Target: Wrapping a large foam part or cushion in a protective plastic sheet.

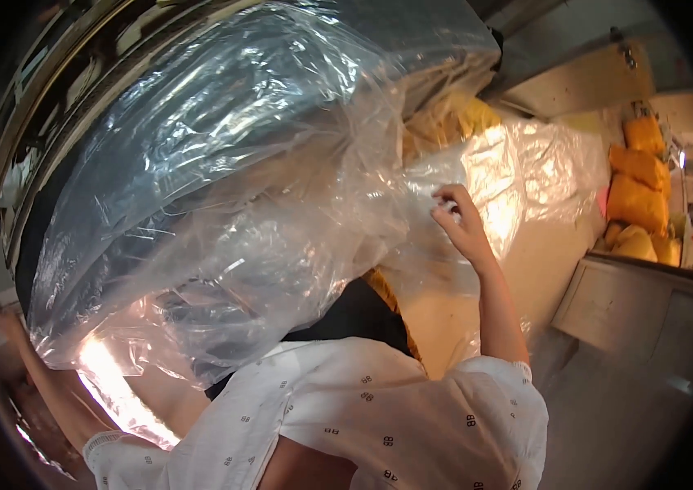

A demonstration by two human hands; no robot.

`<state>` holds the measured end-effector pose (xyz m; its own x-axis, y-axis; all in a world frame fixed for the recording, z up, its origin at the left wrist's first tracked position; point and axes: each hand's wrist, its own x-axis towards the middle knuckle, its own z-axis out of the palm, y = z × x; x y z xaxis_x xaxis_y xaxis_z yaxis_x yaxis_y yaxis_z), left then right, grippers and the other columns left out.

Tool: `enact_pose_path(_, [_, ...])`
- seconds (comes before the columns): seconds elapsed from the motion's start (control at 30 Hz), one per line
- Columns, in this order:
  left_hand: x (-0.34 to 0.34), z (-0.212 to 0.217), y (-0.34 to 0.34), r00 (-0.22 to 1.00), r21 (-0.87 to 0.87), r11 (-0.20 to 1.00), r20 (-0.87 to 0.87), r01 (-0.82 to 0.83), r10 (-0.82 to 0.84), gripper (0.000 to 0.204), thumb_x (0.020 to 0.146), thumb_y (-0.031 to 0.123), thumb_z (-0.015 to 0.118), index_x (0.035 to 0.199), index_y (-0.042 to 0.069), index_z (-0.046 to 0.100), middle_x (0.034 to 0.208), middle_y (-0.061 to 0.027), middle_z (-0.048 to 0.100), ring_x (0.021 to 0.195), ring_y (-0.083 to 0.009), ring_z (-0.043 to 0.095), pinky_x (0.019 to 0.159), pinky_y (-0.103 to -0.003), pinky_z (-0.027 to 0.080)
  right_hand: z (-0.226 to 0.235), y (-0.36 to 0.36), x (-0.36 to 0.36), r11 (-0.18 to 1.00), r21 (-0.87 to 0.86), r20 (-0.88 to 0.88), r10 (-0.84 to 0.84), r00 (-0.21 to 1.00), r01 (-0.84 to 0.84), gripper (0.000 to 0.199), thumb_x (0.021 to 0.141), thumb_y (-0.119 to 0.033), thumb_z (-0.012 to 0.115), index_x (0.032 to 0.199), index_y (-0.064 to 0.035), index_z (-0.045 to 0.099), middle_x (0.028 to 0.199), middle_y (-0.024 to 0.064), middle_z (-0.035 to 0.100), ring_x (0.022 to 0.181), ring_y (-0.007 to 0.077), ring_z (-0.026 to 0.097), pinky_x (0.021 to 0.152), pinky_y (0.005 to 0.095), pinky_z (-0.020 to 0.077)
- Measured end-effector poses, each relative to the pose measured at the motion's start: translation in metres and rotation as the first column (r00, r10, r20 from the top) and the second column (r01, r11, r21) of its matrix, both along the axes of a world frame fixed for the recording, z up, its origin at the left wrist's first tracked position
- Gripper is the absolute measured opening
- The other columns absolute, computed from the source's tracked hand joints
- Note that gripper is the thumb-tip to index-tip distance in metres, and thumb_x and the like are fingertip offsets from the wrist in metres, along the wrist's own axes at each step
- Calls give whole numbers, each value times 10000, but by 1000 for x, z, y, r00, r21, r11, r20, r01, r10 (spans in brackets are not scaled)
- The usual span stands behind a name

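Note:
A large sheet of clear plastic film [224,163] spreads, crumpled and shiny, over a dark surface in front of me. My right hand [462,226] is at the sheet's right part, thumb and fingers curled toward each other on what looks like a thin fold of the film. Far to the left, my left hand [11,321] reaches past the film's left corner, beside the dark edge. Its fingers are small and dim there, and whether they grip anything is unclear. Near my right hand, the film gleams brightly over a pale surface.
Long metal rails [44,106] curve along the far left. Yellow material [452,122] shows under the film toward the back. Several orange bundles [639,192] are stacked at the right, above a pale cabinet [608,298]. A flat board [583,82] stands behind.

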<state>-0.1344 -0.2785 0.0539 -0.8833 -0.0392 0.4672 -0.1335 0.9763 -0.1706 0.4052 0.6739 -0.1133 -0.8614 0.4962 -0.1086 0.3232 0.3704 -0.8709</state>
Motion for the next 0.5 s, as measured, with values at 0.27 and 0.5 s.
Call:
enact_pose_path(0.27, [146, -56, 570, 520, 522, 533, 188, 666, -833, 379, 933, 291, 461, 1199, 29, 529, 1237, -129, 514, 1162, -229, 476, 981, -295, 340, -67, 12, -41, 632, -757, 38, -215, 976, 169, 413, 867, -338, 537, 1211, -113, 496, 1049, 29, 526, 933, 137, 489, 776, 267, 404])
enact_pose_path(0.5, [151, -83, 615, 503, 838, 87, -238, 539, -831, 117, 917, 89, 525, 996, 4, 540, 898, 29, 519, 846, -37, 471, 766, -152, 363, -25, 12, -71, 760, -604, 84, 358, 930, -238, 414, 834, -386, 592, 1136, -104, 573, 912, -47, 565, 787, 84, 477, 676, 196, 366])
